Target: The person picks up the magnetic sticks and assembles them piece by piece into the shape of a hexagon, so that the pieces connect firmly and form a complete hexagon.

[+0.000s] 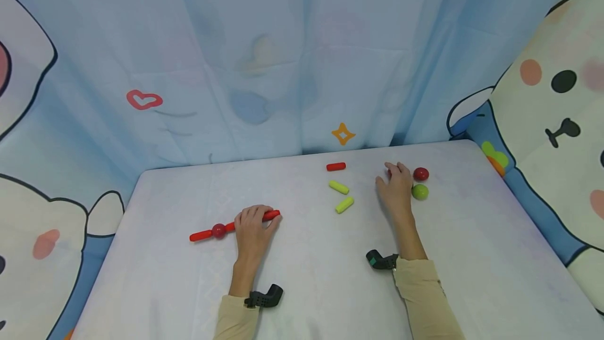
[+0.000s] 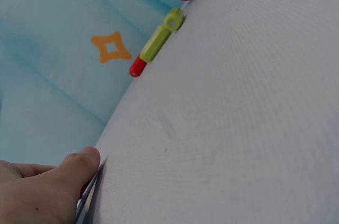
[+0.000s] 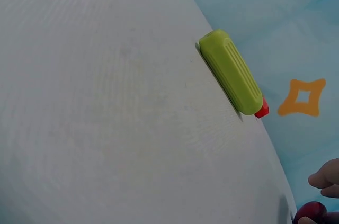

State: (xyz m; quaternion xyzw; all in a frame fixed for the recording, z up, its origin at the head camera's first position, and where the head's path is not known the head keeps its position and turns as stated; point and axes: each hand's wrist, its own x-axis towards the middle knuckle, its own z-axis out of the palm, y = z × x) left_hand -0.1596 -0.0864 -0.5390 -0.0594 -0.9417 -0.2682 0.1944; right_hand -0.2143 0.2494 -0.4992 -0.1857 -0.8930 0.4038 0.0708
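Note:
On the left of the table, a row of red sticks (image 1: 201,235) is joined with a red ball (image 1: 219,231). My left hand (image 1: 252,230) grips this row near its right end, where a red stick (image 1: 272,215) pokes out between thumb and fingers. The part under the palm is hidden. Farther right and back, my right hand (image 1: 398,188) holds another red ball (image 3: 311,211) between thumb and fingers, mostly covered in the head view. Just right of that hand lie a red ball (image 1: 421,174) and a green ball (image 1: 420,192).
Between the hands lie two yellow-green sticks (image 1: 338,187) and, behind them, a loose red stick (image 1: 336,167). The white-covered table (image 1: 311,277) ends at a blue printed curtain (image 1: 283,93).

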